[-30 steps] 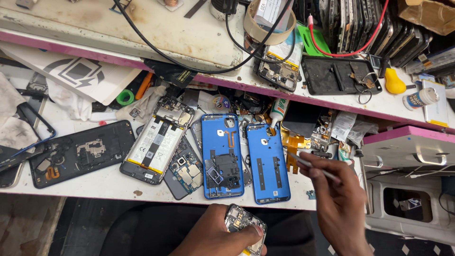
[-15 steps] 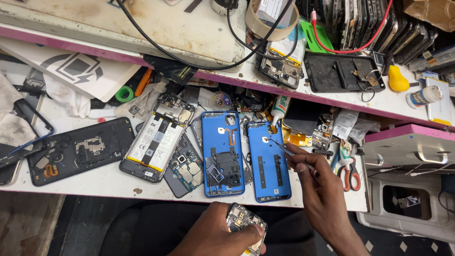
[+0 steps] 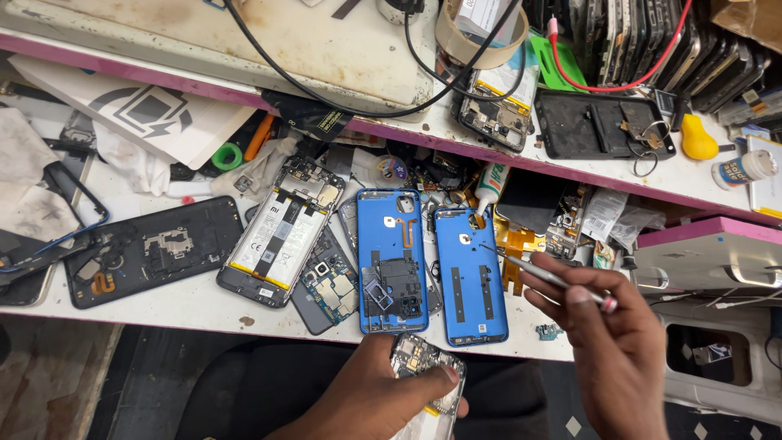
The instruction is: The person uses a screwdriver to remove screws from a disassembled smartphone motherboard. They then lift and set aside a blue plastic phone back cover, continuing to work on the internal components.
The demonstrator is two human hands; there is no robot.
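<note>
While my left hand clamps the light, fragile opened phone by its edges at bottom centre, my right hand pinches slim metal tweezers.

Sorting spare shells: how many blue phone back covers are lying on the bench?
2: one blue back cover at bench centre, the other blue cover beside it, under the tweezers in the right hand. Clutter may hide more.

Two bare hands enter from the frame's lower edge: the left hand and right hand (no gloves, rings, watch or sleeves visible), nails trimmed short.
</note>
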